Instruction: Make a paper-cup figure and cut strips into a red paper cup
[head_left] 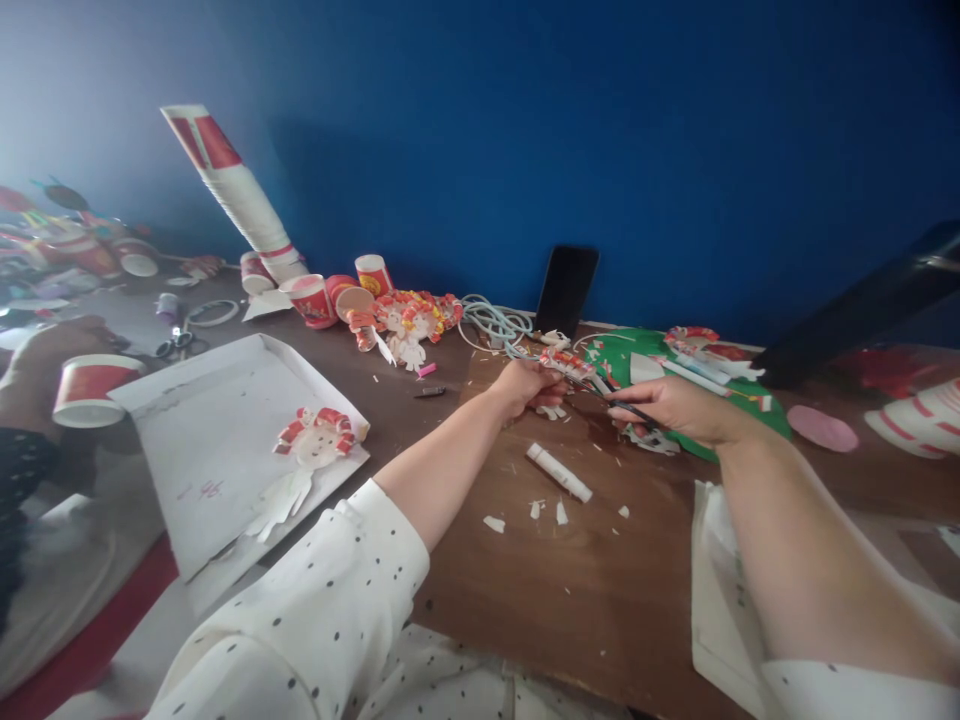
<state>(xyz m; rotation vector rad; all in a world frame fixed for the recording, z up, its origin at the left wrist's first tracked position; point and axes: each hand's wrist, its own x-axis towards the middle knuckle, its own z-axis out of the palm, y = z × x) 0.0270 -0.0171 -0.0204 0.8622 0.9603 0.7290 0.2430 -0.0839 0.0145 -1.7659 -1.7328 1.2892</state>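
Observation:
Toward the back of the brown table, my left hand (527, 388) is closed on a red-and-white paper cutout (564, 362). My right hand (671, 408) grips a pair of dark-handled scissors (628, 404), whose blades point left at the cutout. Whether the blades touch the paper I cannot tell. Below the hands lies a white glue stick (559, 472) among small paper scraps (561, 512). Just behind and right of my right hand spreads a green sheet (694, 440) with more paper pieces on it.
A black phone (568, 290) leans on the blue wall beside a coiled pale cable (495, 322). Several paper cups (311, 300) and cutouts stand at back left. Left of me is a white box lid (217, 420) with a paper figure (315, 440). Another person's hand (56, 360) is at far left.

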